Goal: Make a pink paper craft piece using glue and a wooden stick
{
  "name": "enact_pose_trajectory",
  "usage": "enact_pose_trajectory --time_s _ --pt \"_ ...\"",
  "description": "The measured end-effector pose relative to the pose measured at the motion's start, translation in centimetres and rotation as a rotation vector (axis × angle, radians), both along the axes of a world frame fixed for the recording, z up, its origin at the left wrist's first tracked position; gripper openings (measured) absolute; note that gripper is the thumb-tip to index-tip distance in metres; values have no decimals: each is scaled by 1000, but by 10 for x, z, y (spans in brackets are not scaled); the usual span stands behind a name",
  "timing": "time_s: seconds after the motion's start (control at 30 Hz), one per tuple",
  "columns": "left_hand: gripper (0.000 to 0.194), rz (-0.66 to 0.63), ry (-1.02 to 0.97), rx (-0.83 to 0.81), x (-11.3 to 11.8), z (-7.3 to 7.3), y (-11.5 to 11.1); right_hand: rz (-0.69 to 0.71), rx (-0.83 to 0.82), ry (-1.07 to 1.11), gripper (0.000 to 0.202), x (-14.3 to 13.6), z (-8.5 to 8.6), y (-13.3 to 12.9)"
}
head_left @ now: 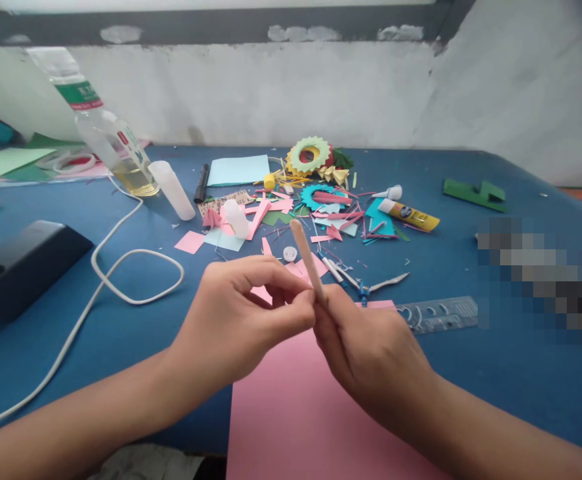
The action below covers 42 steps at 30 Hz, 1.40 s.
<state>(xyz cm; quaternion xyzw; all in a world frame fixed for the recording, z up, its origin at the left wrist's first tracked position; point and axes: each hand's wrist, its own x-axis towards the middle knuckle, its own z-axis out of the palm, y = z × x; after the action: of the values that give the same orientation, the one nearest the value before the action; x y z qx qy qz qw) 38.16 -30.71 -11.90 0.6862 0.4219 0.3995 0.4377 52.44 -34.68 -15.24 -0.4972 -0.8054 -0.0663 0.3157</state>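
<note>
A narrow pale pink strip (307,253), which looks like folded paper, stands upright and slightly tilted between my two hands. My right hand (371,340) is closed around its lower end, thumb and fingers pressed together. Against the same end, the thumb and forefinger of my left hand (245,300) are pinched, their tips touching the strip's base. The strip's very bottom is hidden by the fingers. Below both hands lies a large pink sheet (311,420). Just past my right hand are a clear plastic stencil ruler (441,313) and a blue-and-white compass-like tool (364,288).
Paper scraps (261,217), toothed paper rings (309,155) and a yellow glue tube (413,215) cover the table's middle. Leftward stand a clear bottle (135,160), a white cylinder (172,191), a looped white cable (95,267) and a dark box (31,273). A green piece (471,193) lies right.
</note>
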Motion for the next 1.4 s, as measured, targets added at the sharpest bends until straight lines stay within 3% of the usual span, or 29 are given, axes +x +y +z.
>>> enact_pose_trajectory --time_s 0.1,0.2,0.5,0.67,0.93,1.2,1.4 --pt "10 11 18 18 0 0 0 1 -9 -3 26 -1 0 0" --pt "11 17 24 22 0 0 -1 34 -132 78 28 0 3 0" --pt "10 -21 15 -68 -3 2 0 286 -927 747 31 3 17 -4" --pt "9 -31 -22 -100 -3 6 -1 489 -1176 1160 29 3 18 -2" --pt "7 -112 -115 -326 -2 10 -1 718 -1365 1499 31 5 10 1" --pt "7 -218 -139 -352 -5 8 -2 694 -1349 1562 30 6 14 3" --pt "19 -253 -237 -337 -10 1 3 681 -1408 1530 24 7 18 4"
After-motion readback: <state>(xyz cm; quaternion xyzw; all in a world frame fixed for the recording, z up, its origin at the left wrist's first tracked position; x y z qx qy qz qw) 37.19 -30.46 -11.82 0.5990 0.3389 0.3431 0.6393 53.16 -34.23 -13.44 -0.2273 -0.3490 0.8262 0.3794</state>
